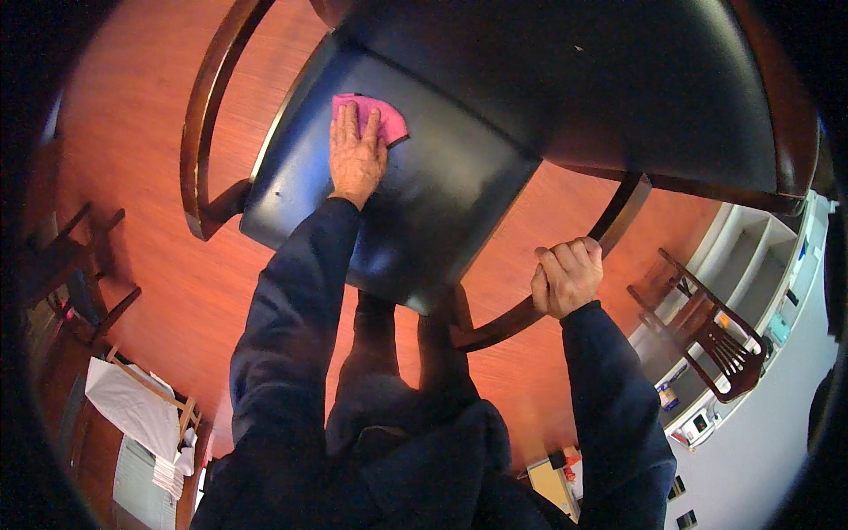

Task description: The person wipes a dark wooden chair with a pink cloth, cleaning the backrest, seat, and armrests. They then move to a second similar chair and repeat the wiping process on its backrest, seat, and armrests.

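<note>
A chair with a black leather-like seat [424, 165] and a tall black backrest [616, 73] stands before me. My left hand [360, 149] lies flat on the seat, pressing a folded pink cloth [392, 122] with dark edging under its fingers. The palm hides part of the cloth. On the right, my right hand [568, 275] is closed around the chair's curved dark wooden armrest [503, 329]. The opposite wooden armrest [197, 132] is untouched. Small pale marks show on the seat and backrest.
Reddish wood-look flooring [152, 265] surrounds the chair. A dark slatted wooden chair [729, 358] stands at right beside white shelving [748, 258]. Dark furniture [69, 271] is at far left; white cloth or paper [132, 404] lies lower left. My legs are close to the seat's front edge.
</note>
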`<state>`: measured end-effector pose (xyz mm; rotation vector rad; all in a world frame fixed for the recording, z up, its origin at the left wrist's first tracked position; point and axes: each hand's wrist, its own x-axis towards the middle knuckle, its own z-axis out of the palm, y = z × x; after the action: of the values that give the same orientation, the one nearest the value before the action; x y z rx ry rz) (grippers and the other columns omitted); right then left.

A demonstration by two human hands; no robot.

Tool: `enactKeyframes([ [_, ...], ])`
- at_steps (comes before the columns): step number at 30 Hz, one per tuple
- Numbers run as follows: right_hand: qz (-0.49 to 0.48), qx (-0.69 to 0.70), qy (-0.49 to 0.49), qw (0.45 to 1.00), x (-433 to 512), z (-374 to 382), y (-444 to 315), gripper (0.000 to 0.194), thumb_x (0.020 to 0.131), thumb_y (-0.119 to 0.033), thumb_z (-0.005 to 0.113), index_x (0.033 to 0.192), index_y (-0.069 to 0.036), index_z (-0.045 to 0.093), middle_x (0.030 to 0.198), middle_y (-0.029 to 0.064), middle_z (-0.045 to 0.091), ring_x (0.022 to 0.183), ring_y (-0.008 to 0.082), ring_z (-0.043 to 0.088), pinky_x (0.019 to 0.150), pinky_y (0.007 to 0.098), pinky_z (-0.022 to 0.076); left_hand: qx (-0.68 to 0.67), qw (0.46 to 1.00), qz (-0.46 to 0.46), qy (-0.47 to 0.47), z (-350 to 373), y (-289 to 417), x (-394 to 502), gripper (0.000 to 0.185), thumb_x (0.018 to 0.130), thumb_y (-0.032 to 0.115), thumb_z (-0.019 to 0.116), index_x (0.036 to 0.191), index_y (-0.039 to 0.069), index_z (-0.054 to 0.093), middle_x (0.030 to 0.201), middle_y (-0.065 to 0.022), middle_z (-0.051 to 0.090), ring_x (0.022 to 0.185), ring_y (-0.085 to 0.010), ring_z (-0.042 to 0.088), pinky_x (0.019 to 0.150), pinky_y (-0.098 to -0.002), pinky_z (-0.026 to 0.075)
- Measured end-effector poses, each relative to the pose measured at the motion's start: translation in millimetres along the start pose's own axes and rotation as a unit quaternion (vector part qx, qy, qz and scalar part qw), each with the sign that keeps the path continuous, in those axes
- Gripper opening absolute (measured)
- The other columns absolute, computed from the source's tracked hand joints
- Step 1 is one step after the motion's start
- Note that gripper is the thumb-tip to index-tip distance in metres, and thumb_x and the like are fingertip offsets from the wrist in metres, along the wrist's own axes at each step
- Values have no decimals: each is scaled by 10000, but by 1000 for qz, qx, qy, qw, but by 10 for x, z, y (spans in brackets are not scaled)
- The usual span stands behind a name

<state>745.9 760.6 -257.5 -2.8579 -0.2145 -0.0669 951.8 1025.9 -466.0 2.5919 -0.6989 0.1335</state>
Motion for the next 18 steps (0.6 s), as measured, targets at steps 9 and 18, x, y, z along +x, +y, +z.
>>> enactKeyframes([
  [9,5,14,14,1000,-45,29,21,186,656,-127,635,820,-46,673,691,54,496,722,245,512,829,401,432,-109,985,66,-114,394,1379,-473,631,797,200,693,1399,171,504,1495,-305,340,1415,-464,301,1167,-549,234],
  [18,2,17,34,999,-45,46,20,148,638,-105,633,775,-55,656,684,60,506,724,246,515,829,405,439,2,997,-29,-67,2,372,-501,558,864,244,643,1398,174,501,1452,-296,391,1375,-462,354,1113,-587,298],
])
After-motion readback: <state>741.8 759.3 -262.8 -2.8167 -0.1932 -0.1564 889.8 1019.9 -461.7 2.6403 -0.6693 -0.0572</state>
